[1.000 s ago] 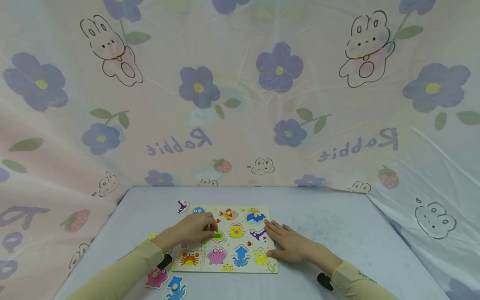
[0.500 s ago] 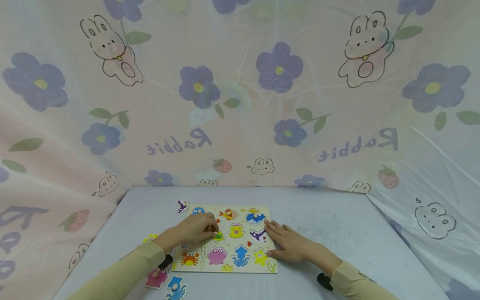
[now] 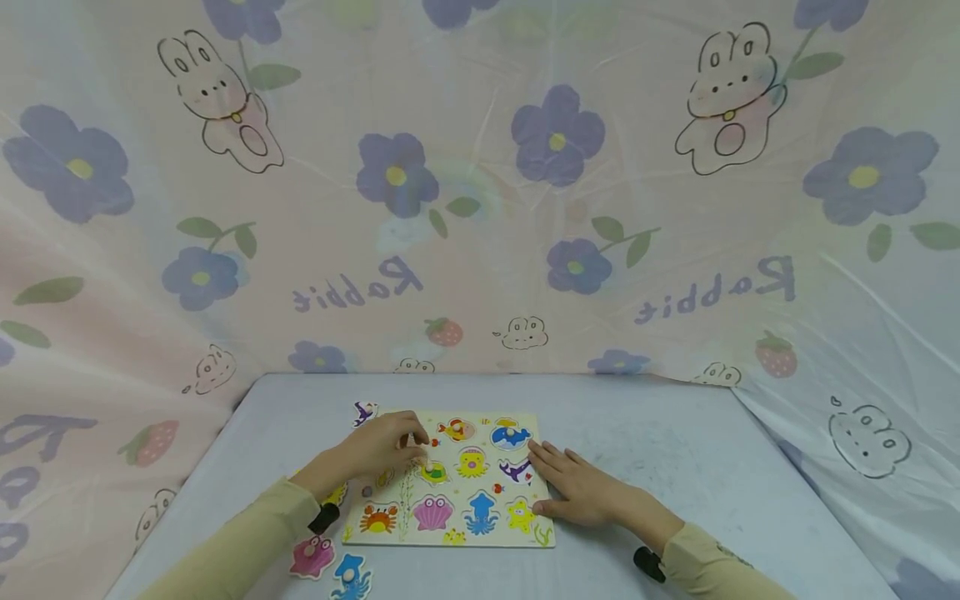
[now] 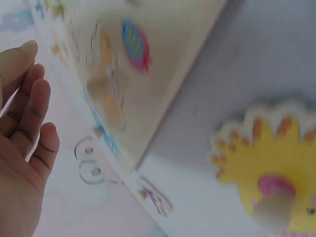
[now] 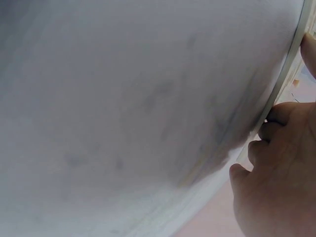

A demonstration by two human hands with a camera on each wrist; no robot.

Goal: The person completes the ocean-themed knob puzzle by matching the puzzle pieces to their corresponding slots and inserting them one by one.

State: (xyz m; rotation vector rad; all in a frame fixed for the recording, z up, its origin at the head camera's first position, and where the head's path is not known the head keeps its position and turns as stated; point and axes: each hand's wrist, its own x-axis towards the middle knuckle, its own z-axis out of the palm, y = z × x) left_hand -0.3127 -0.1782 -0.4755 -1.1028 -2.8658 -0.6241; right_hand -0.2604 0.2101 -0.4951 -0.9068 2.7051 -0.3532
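My left hand (image 3: 386, 442) hovers over the left part of a sea-animal puzzle board (image 3: 543, 533), fingers loosely bent and holding nothing. Just right of its fingertips, a green turtle piece (image 3: 432, 473) sits on the board. The left wrist view confirms the left hand (image 4: 22, 128) apart from the board (image 4: 182, 44). Flat along the board's right edge rests my right hand (image 3: 581, 487), fingers spread straight. From the right wrist, the right hand (image 5: 281, 158) is seen touching that edge. Part of the board's upper left is hidden behind the left hand.
Loose knobbed pieces lie left of the board: a pink shell (image 3: 312, 557), a blue squid (image 3: 351, 577), a purple piece (image 3: 365, 412) and a yellow piece (image 4: 276, 168). Black wrist straps (image 3: 648, 564) show at both wrists. A patterned curtain (image 3: 480, 208) hangs behind the table (image 3: 637, 417).
My left hand has let go of the turtle piece and moved slightly up and left, leaving the piece on the board. The right hand has stayed in place.
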